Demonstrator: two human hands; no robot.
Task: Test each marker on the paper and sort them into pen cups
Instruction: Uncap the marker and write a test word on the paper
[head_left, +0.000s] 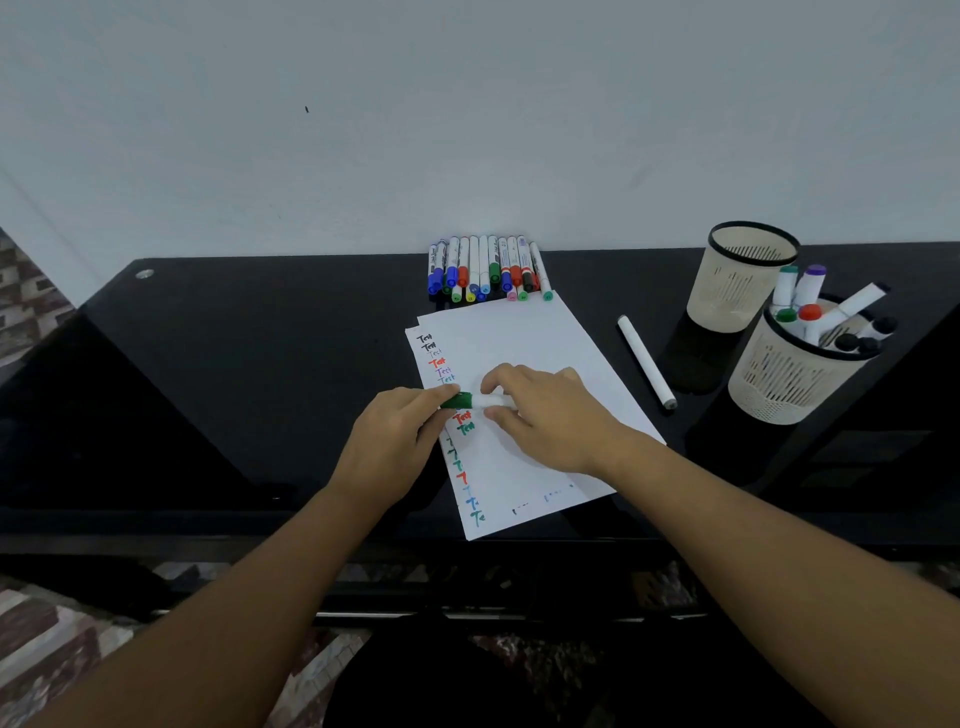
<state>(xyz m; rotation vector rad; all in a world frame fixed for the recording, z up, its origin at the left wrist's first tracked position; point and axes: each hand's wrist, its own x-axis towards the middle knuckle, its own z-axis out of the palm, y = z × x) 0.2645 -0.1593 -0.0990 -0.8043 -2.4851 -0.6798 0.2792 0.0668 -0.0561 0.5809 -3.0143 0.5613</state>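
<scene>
Hands: both meet over the left half of the paper (524, 364), holding one marker (488, 400) level between them.
Left hand (395, 441): fingertips pinch the marker's green cap (457, 400); the cap sits against the white barrel, and whether it is fully seated cannot be told.
Right hand (540, 410): thumb and curled fingers grip the white barrel just right of the cap.
Paper: white sheets lie tilted at the middle of the black desk (234, 389), the lower corner reaching the desk's near edge; "Test" is written down the left margin in black, red, purple and green.
Untested row (485, 267): about a dozen capped markers lie side by side at the desk's far edge, against the wall, just above the paper's top edge.
Loose marker (647, 361): all white, lying slantwise on the desk between the paper's right edge and the cups.
Far cup (740, 280): beige mesh with a black rim, near the desk's far right; no markers show above its rim.
Near cup (789, 374): same make, just in front of and right of the far cup, holding several markers with green, red, purple and black caps.
</scene>
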